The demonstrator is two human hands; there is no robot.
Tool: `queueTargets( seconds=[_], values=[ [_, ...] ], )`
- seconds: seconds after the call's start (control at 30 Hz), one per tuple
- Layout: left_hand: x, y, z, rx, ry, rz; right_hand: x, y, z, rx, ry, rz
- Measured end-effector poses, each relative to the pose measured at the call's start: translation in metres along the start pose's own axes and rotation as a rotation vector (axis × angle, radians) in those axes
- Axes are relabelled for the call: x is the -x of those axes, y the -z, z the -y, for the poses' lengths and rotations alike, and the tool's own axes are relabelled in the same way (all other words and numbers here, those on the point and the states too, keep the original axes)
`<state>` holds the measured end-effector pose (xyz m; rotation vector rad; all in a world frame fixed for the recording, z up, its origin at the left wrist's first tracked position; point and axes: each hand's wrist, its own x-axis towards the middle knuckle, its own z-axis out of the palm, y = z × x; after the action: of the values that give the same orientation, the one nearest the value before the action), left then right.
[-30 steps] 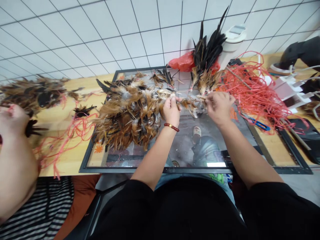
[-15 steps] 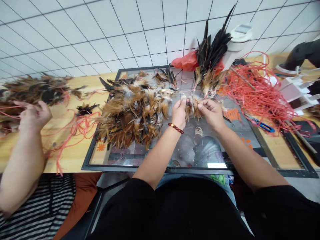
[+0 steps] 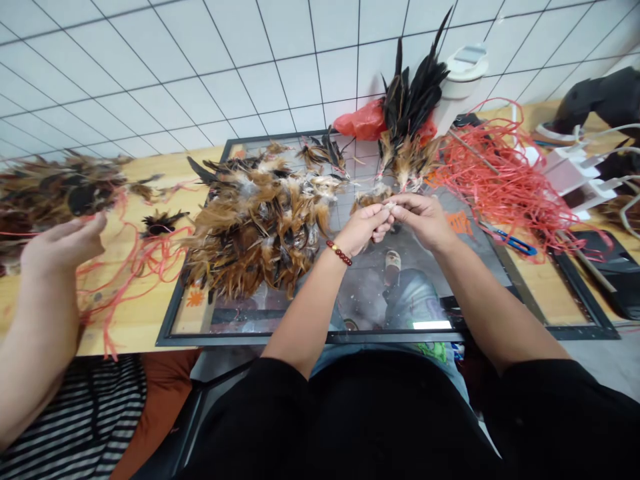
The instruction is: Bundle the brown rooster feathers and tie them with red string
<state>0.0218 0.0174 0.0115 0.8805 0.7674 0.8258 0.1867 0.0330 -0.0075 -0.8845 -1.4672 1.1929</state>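
My left hand [image 3: 365, 228], with a beaded bracelet at its wrist, is closed, its fingertips pinching a small pale tip. My right hand [image 3: 419, 217] meets it there, thumb and fingers pressed together on the same small piece. Their fingers mostly hide what it is. Brown feathers [image 3: 370, 199] show just behind my hands, above the glass panel [image 3: 365, 293]. Left of my hands lies a large pile of brown feathers [image 3: 260, 233]. A bundle of long black feathers [image 3: 413, 100] stands behind them beside a red plastic bag [image 3: 361, 121].
Tangled red strings [image 3: 505, 180] lie at the right near a blue cutter [image 3: 515, 245], a white bottle [image 3: 465, 77] and a black phone [image 3: 610, 270]. At the left, another person's hand [image 3: 65, 247] is beside more feathers [image 3: 50, 187] and red string.
My hands have come together, and the brown feathers that hung between them now show behind them. The other person's hand has moved slightly down. The whole view has shifted a little.
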Motion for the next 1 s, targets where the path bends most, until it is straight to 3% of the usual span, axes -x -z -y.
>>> queueTargets(
  seconds=[0.17,0.4,0.5,0.6,0.73,0.87,1.0],
  values=[
    [-0.002,0.009,0.005,-0.016,0.072,0.155,0.002,0.002,0.003,-0.098,-0.055,0.015],
    [-0.012,0.006,0.015,-0.107,-0.017,0.042,0.002,0.002,0.001,-0.086,-0.162,-0.08],
    [-0.013,0.001,0.015,-0.15,-0.008,-0.054,0.0,0.002,-0.002,-0.02,-0.134,-0.095],
    [-0.011,0.0,0.011,-0.057,-0.054,-0.166,-0.002,0.008,-0.006,0.099,-0.056,-0.12],
    [-0.011,0.006,0.0,0.172,-0.219,-0.357,-0.003,0.023,-0.014,0.515,0.101,-0.242],
    [-0.015,0.016,-0.005,0.343,-0.311,-0.558,-0.006,0.027,-0.021,0.786,0.117,-0.324],
    [-0.018,0.022,-0.006,0.432,-0.366,-0.707,-0.004,0.018,-0.016,0.833,0.141,-0.266]
  ],
)
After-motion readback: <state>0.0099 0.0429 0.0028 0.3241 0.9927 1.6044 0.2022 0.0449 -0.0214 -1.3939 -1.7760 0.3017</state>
